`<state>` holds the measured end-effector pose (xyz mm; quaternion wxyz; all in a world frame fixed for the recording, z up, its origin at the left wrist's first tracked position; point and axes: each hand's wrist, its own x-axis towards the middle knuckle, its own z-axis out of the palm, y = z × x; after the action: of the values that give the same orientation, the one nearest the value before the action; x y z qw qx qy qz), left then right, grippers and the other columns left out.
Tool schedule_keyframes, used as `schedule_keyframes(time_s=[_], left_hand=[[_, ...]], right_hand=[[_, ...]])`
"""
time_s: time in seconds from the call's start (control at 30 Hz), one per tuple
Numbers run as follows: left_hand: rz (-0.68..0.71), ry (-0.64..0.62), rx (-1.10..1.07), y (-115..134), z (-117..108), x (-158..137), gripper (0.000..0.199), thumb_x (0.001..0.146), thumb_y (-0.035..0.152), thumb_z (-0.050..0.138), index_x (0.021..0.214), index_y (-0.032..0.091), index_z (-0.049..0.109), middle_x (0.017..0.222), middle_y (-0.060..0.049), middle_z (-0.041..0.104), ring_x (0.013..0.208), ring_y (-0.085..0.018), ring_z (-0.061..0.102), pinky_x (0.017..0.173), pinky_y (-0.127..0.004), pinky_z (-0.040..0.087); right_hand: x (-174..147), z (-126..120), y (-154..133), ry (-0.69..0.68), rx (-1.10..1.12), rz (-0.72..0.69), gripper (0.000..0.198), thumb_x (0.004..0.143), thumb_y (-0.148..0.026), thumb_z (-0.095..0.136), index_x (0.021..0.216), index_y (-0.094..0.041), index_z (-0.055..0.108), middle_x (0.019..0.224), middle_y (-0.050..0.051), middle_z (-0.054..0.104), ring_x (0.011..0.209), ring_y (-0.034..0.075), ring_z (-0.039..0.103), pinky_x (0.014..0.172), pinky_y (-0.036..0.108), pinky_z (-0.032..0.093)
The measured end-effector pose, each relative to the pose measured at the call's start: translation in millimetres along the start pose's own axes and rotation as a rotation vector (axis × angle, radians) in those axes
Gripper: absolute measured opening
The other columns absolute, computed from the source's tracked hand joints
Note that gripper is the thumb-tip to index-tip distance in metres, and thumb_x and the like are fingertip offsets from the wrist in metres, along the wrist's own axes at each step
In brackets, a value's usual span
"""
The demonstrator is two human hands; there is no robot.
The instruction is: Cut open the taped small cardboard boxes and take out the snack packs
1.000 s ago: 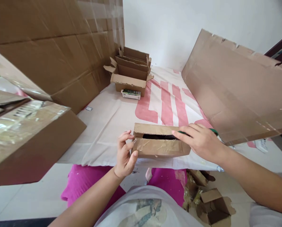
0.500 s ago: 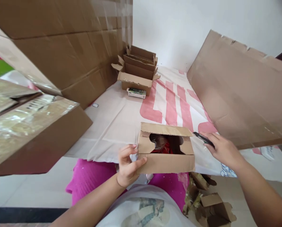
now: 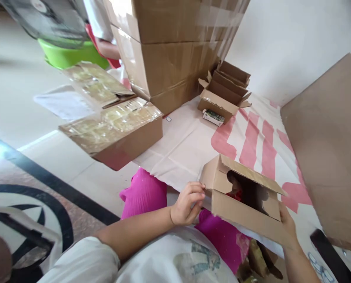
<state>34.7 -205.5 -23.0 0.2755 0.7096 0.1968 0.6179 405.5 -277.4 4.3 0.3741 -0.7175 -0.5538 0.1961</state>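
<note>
A small brown cardboard box (image 3: 243, 209) is tilted at the near edge of the table, its top flaps parted around a dark gap. Something red (image 3: 236, 194) shows inside; its kind is hidden. My right hand (image 3: 287, 224) grips the box's right end, fingers partly behind the cardboard. At the left end, my left hand (image 3: 189, 202) has curled fingers, with the fingertips against the box's edge. On the right, near my right forearm, is a long black object (image 3: 328, 249), blurred and cut off by the frame.
Several opened boxes (image 3: 222, 92) stand at the back beside a small printed carton (image 3: 213, 117). A tall cardboard stack (image 3: 178, 59) and a taped box (image 3: 128, 137) are on the left, a cardboard panel (image 3: 331, 149) on the right. Beyond the stack, another person's arm (image 3: 107, 48) shows near a green basin (image 3: 72, 55).
My view has swung left. The utility knife is out of my right hand, which now grips the box's right end. The box has turned and tilted, and my left thumb has come off its front.
</note>
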Motion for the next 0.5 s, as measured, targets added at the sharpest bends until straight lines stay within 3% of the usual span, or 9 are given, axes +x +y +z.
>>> schedule_keyframes(time_s=[0.1, 0.17, 0.23, 0.27, 0.37, 0.5], left_hand=[[-0.192, 0.016, -0.046, -6.8, -1.6, -3.5, 0.029, 0.091, 0.021, 0.051, 0.120, 0.023, 0.047, 0.107, -0.011, 0.057, 0.107, -0.024, 0.058, 0.089, -0.044, 0.052], [-0.271, -0.089, -0.003, -12.9, -3.2, -1.6, 0.049, 0.086, 0.032, 0.064, 0.129, 0.021, 0.043, 0.127, -0.018, 0.051, 0.123, -0.030, 0.051, 0.098, -0.050, 0.048], [-0.332, -0.207, 0.029, -19.4, -5.1, 4.2, 0.075, 0.078, 0.042, 0.073, 0.139, 0.020, 0.035, 0.144, -0.022, 0.039, 0.136, -0.035, 0.040, 0.106, -0.055, 0.041], [-0.378, -0.227, 0.028, -22.6, -6.4, 8.5, 0.079, 0.078, 0.044, 0.072, 0.142, 0.020, 0.032, 0.147, -0.022, 0.038, 0.138, -0.036, 0.038, 0.108, -0.055, 0.039], [-0.560, -0.176, -0.033, -31.9, -12.5, 25.7, 0.062, 0.090, 0.043, 0.058, 0.142, 0.020, 0.035, 0.141, -0.018, 0.049, 0.130, -0.031, 0.049, 0.107, -0.051, 0.041], [-0.674, -0.074, -0.137, -43.9, -21.9, 44.7, 0.057, 0.090, 0.048, 0.056, 0.137, 0.019, 0.043, 0.137, -0.014, 0.054, 0.127, -0.029, 0.051, 0.109, -0.048, 0.039]], right_hand=[[-9.4, 5.3, -9.7, 0.109, 0.210, 0.169, 0.041, 0.084, -0.058, 0.056, 0.104, -0.024, 0.066, 0.102, 0.010, 0.071, 0.092, 0.032, 0.067, 0.073, 0.046, 0.053], [-16.2, 12.7, -23.3, 0.101, 0.372, 0.224, 0.046, 0.088, -0.062, 0.047, 0.105, -0.024, 0.065, 0.103, 0.010, 0.071, 0.093, 0.031, 0.067, 0.075, 0.045, 0.053], [-21.1, 20.9, -39.2, 0.060, 0.435, 0.182, 0.052, 0.089, -0.067, 0.040, 0.105, -0.025, 0.064, 0.104, 0.010, 0.071, 0.095, 0.031, 0.067, 0.076, 0.045, 0.054], [-22.4, 24.5, -47.2, 0.042, 0.437, 0.150, 0.054, 0.089, -0.069, 0.035, 0.105, -0.025, 0.064, 0.104, 0.010, 0.071, 0.096, 0.031, 0.067, 0.076, 0.045, 0.054], [-22.2, 30.9, -69.6, 0.017, 0.446, 0.027, 0.058, 0.093, -0.066, 0.024, 0.110, -0.026, 0.063, 0.108, 0.011, 0.070, 0.105, 0.031, 0.065, 0.083, 0.048, 0.053], [-15.2, 32.6, -91.9, 0.032, 0.350, -0.172, 0.043, 0.095, -0.052, 0.038, 0.117, -0.024, 0.063, 0.119, 0.012, 0.066, 0.115, 0.031, 0.060, 0.094, 0.053, 0.048]])
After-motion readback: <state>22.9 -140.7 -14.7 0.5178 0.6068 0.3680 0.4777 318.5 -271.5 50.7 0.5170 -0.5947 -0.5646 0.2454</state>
